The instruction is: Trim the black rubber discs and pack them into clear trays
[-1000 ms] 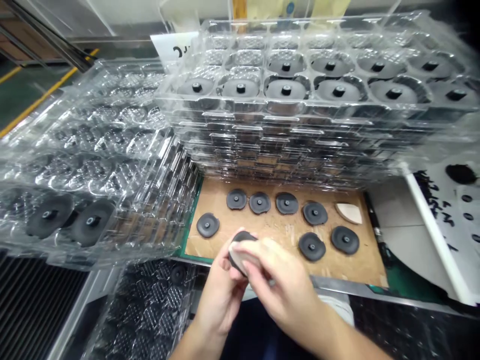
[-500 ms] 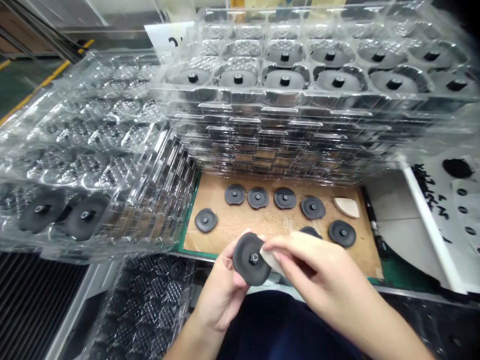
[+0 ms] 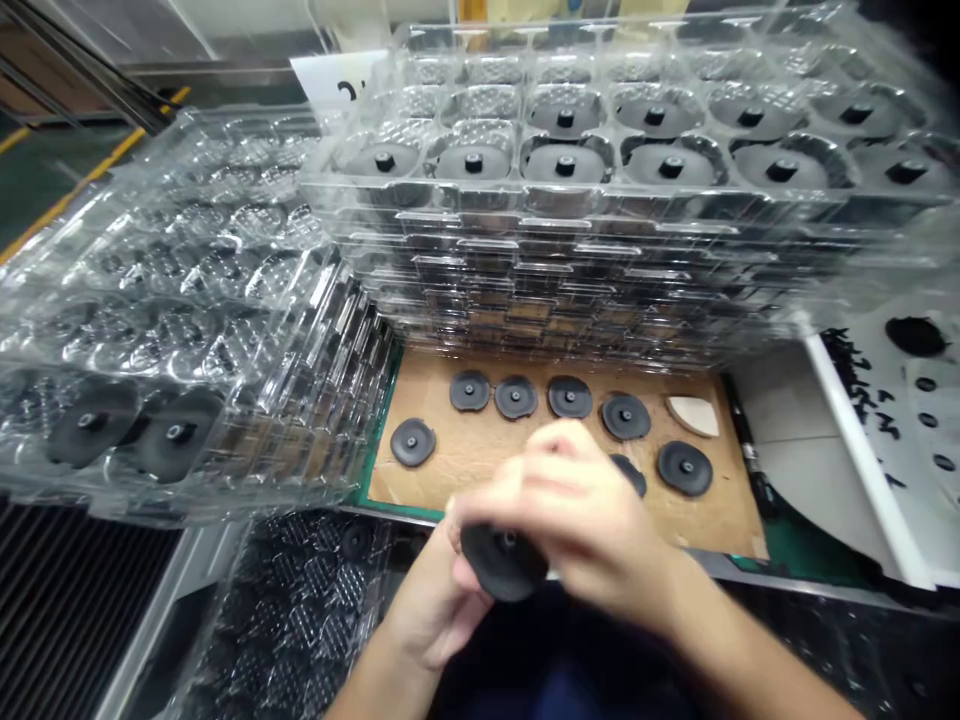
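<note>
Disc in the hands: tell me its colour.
The disc is black, shown best in the head view.

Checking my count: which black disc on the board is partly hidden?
The disc at your right hand, which covers part of it; the rest on the board show whole.

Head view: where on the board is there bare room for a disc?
Bare brown board lies between the lone black disc and the left hand. The back row of discs under the stacked clear trays is crowded.
</note>
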The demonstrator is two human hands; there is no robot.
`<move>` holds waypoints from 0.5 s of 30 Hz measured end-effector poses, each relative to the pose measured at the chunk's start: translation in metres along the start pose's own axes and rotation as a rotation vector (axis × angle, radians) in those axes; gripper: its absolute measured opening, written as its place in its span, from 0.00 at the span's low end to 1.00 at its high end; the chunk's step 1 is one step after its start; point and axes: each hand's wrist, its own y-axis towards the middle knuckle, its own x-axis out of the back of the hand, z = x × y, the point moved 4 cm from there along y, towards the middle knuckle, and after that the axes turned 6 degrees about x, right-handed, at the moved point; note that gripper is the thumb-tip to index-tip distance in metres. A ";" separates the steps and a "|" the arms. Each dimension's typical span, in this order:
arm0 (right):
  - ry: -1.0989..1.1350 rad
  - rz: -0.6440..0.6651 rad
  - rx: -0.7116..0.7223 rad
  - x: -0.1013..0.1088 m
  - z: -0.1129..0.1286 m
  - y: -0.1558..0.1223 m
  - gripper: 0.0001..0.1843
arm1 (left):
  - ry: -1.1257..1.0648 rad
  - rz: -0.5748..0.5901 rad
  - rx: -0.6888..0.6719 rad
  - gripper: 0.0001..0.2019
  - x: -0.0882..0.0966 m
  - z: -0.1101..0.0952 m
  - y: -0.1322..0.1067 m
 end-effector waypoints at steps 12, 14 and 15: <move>-0.135 0.029 -0.597 -0.085 -0.075 -0.098 0.12 | -0.132 0.105 0.040 0.30 0.011 -0.006 0.002; -0.175 0.033 -0.596 -0.091 -0.067 -0.106 0.13 | -0.124 0.102 0.031 0.29 0.011 -0.006 0.003; -0.190 0.033 -0.593 -0.093 -0.065 -0.108 0.14 | -0.125 0.102 0.026 0.29 0.011 -0.006 0.004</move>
